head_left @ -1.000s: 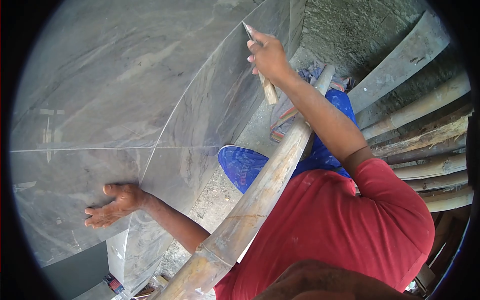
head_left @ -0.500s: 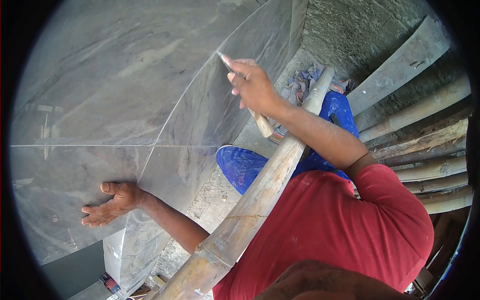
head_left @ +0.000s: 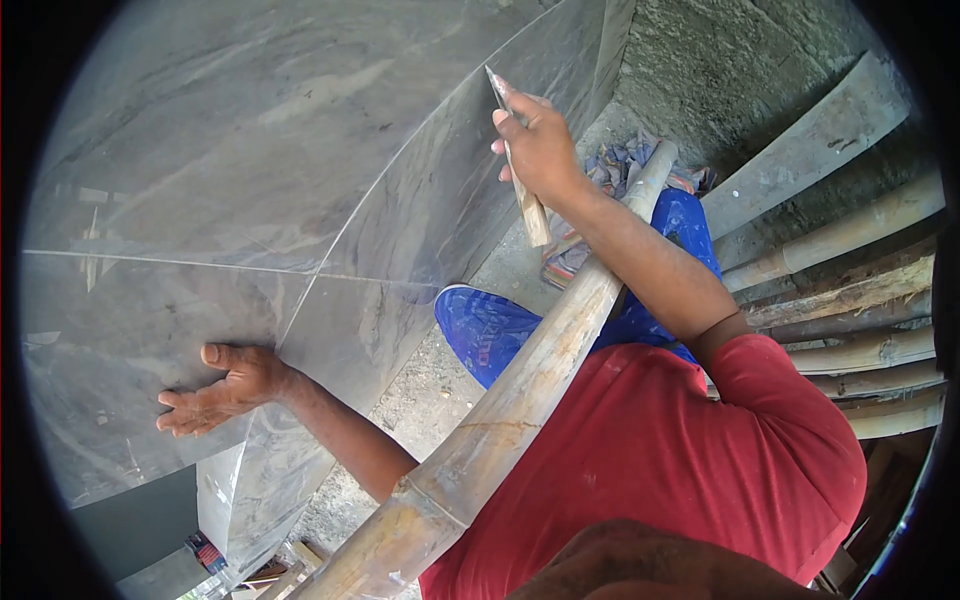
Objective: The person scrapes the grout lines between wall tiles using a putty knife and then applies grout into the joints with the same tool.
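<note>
My right hand (head_left: 541,146) is closed around a slim pointed tool with a wooden handle (head_left: 533,222). The tool's narrow tip (head_left: 490,73) meets the pale joint (head_left: 385,170) along the edge between two faces of grey marbled tile. Its exact kind I cannot make out. My left hand (head_left: 232,388) lies with thumb and fingers apart on the glossy grey tile (head_left: 140,340) at the lower left, holding nothing. A second pale joint (head_left: 170,262) crosses the tiles above that hand.
A thick bamboo pole (head_left: 500,425) runs diagonally between my body and the tiles. Crumpled rags or paper (head_left: 622,165) lie near its far end. Several bamboo poles (head_left: 840,235) and a board (head_left: 810,140) stand at right, by a rough concrete wall (head_left: 710,70).
My right hand has moved up and to the right with the tool, its tip farther along the edge joint. My left hand keeps its spread pose on the tile; the view has shifted slightly.
</note>
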`<state>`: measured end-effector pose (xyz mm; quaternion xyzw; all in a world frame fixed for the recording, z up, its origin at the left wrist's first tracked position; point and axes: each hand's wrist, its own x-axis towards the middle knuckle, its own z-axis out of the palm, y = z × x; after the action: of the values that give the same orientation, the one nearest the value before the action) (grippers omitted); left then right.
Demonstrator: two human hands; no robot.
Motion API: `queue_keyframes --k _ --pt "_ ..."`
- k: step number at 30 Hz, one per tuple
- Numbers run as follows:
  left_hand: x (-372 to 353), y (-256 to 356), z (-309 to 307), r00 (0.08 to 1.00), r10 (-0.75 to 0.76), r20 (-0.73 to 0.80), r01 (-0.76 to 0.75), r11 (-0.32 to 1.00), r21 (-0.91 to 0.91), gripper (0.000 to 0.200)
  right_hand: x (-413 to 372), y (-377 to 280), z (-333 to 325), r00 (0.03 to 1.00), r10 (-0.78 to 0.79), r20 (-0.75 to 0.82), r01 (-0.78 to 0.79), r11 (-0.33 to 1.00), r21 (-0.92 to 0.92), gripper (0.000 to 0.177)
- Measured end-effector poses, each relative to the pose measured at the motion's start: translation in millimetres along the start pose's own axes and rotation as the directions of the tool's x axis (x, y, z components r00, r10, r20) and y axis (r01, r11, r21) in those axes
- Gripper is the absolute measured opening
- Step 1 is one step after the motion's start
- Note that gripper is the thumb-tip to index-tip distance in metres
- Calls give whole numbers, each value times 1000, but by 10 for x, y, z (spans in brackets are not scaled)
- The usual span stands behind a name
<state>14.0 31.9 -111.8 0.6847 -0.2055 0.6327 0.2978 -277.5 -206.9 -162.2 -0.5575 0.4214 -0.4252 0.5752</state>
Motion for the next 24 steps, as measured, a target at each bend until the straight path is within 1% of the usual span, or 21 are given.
queue_keyframes --k 2,3,4,6,7,10,11,12,14,16,18,19,22,23,24 --pt "8 20 11 1000 -6 -9 6 1000 -12 89 -46 -38 88 1000 3 -13 -3 1000 23 43" --pt "9 34 17 1000 -5 -8 5 1000 -18 89 -157 -73 150 998 27 58 -28 999 22 42" --pt "3 44 16 1000 -9 -11 9 1000 -15 89 -201 -71 134 998 28 51 -29 999 22 42" --pt "-3 38 17 1000 -10 -12 10 1000 -9 89 -265 -55 107 986 -11 165 19 999 -48 40" --pt "-3 27 27 1000 -1 -15 1 1000 -12 89 -235 -53 91 985 -11 171 19 999 -49 40" --pt "-1 0 9 1000 -1 -16 1 1000 -10 89 -37 -105 37 999 -8 -31 9 1000 14 41" --pt "2 12 17 1000 -5 -9 5 1000 -20 89 -92 -97 95 1000 16 0 -16 999 47 42" --pt "4 19 20 1000 -4 -8 4 1000 -26 89 -185 -92 128 1000 15 -6 -15 999 48 42" --pt "-3 28 15 1000 -10 -13 10 1000 -17 89 -325 -63 151 975 -6 222 9 1000 -14 43" --pt "2 34 19 1000 -4 -12 4 1000 -22 89 -268 -71 95 973 25 229 -21 1000 -18 43" --pt "-5 6 9 1000 -5 -17 5 1000 -12 89 -97 -82 33 1000 15 -11 -14 1000 17 42" --pt "-12 -11 11 1000 -1 -8 1 1000 -6 88 -113 -79 72 1000 14 -4 -14 1000 15 42" --pt "-10 -2 18 1000 1 -4 -1 1000 -6 86 -243 -83 177 992 20 121 -21 1000 7 42" --pt "-13 9 19 1000 -1 -8 1 1000 -5 86 -281 -77 160 993 22 115 -23 1000 6 42" --pt "-14 17 27 1000 1 -5 -1 1000 -8 86 -323 -68 145 985 16 172 -13 1000 -22 42"
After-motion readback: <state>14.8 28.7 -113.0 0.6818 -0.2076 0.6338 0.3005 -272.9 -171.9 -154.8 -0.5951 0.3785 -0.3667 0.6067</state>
